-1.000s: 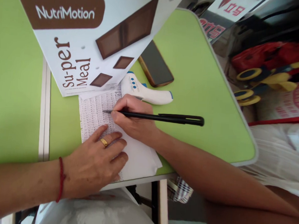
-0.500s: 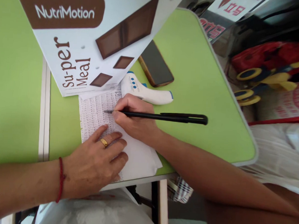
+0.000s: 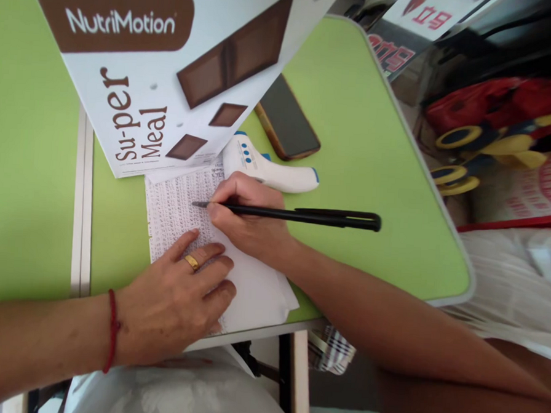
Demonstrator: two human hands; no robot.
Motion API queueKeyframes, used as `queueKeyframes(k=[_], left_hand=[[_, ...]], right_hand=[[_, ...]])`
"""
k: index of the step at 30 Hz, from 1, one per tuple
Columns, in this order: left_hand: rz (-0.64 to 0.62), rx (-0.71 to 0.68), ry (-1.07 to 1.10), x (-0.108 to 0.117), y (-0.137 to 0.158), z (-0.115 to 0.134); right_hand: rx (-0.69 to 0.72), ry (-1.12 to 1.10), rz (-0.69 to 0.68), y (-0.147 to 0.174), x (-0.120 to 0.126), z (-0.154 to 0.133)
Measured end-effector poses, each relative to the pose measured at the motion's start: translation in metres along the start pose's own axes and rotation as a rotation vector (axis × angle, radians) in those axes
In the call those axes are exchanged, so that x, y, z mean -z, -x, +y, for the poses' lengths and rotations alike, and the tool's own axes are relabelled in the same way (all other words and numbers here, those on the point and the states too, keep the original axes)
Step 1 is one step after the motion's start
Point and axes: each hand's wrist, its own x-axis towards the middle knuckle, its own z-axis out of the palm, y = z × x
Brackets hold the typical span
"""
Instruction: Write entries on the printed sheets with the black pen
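Paper (image 3: 257,285) taken as landmark, flat on the green table (image 3: 387,188). Right hand (image 3: 251,214): grip pinching the black pen (image 3: 303,216), its tip over the paper's written rows (contact with the surface cannot be told). Left hand (image 3: 178,303): palm down on the paper, fingers loosely spread, gold ring (image 3: 192,262) on one. Printed box (image 3: 148,70) upright at the paper's far end; white handheld device (image 3: 286,175) beside the paper's far right corner; phone (image 3: 289,118) beyond that corner.

Red bracelet (image 3: 111,331) (cord-like) — plus a gold ring (image 3: 192,262).
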Motion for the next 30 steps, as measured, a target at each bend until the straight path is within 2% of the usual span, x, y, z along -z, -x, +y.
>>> queueKeyframes(k=[7, 13, 30], left_hand=[[0.018, -0.003, -0.003, -0.0003, 0.0002, -0.0003], [-0.002, -0.001, -0.009, -0.0003, 0.0004, -0.0004], [0.0, -0.002, -0.011, -0.0008, 0.0009, 0.0]], right_hand=[[-0.004, -0.007, -0.017, 0.0005, 0.0005, 0.0007], [-0.023, 0.001, 0.047, -0.002, 0.001, 0.0003], [-0.047, 0.02, 0.018, -0.002, 0.0019, -0.0018]])
